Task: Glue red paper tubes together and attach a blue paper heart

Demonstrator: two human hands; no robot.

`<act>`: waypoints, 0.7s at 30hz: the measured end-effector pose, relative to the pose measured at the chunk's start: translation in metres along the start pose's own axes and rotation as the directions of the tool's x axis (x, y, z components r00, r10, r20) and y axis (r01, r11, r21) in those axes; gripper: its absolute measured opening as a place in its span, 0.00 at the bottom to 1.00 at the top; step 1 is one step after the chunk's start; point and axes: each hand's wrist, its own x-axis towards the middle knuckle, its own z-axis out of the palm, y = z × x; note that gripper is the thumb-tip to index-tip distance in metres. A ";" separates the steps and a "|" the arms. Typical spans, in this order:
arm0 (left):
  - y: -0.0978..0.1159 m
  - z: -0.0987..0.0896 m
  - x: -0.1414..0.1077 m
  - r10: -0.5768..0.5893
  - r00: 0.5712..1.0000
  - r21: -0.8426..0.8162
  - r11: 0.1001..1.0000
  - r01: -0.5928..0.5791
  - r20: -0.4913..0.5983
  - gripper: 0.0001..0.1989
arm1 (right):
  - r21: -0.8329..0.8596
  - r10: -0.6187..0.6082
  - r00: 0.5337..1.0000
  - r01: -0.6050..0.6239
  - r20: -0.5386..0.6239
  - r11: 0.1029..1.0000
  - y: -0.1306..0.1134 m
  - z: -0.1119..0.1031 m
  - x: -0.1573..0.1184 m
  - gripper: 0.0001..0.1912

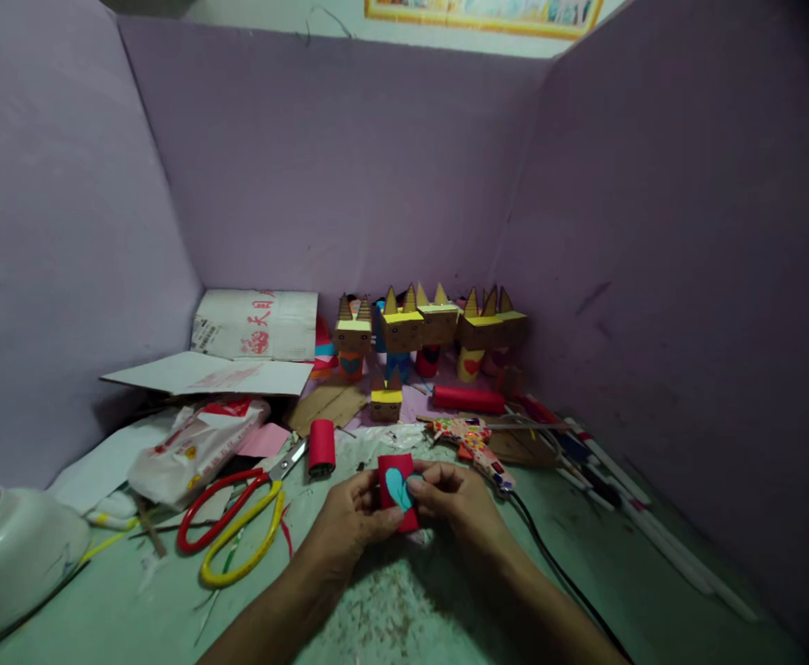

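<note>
Low over the middle of the table, a small red paper piece [404, 523] is held between both hands. A light blue paper heart [395, 484] lies on its front face. My left hand [349, 517] closes round the left side of the red piece, thumb at its lower edge. From the right, my right hand [461, 506] grips it, with the thumb pressed on the heart's right lobe. Just beyond stand a red paper roll [321, 447] and a small cardboard box head with pointed ears [386, 405]. A patterned glue gun [474, 447] lies right of my hands.
Scissors with red and yellow handles [238, 526] lie on the left, near a white bowl [9, 554] and a plastic packet [193, 453]. Several cardboard animal figures [404, 331] stand at the back. Pens [626, 499] line the right side. Purple panels [335, 166] enclose the table.
</note>
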 end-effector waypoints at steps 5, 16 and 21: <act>0.005 0.004 -0.002 0.057 0.997 0.057 0.997 -0.061 0.059 0.27 | -0.074 -0.106 0.994 0.103 -0.031 0.992 -0.008 0.003 -0.004 0.17; 0.013 0.009 -0.009 0.067 0.997 0.143 0.988 -0.063 -0.026 0.29 | -0.099 -0.159 0.987 0.160 0.015 0.982 -0.014 0.010 -0.012 0.16; 0.015 0.010 -0.010 0.073 0.995 0.147 0.987 -0.063 -0.068 0.27 | -0.084 -0.103 0.995 0.103 0.014 0.991 -0.013 0.010 -0.011 0.19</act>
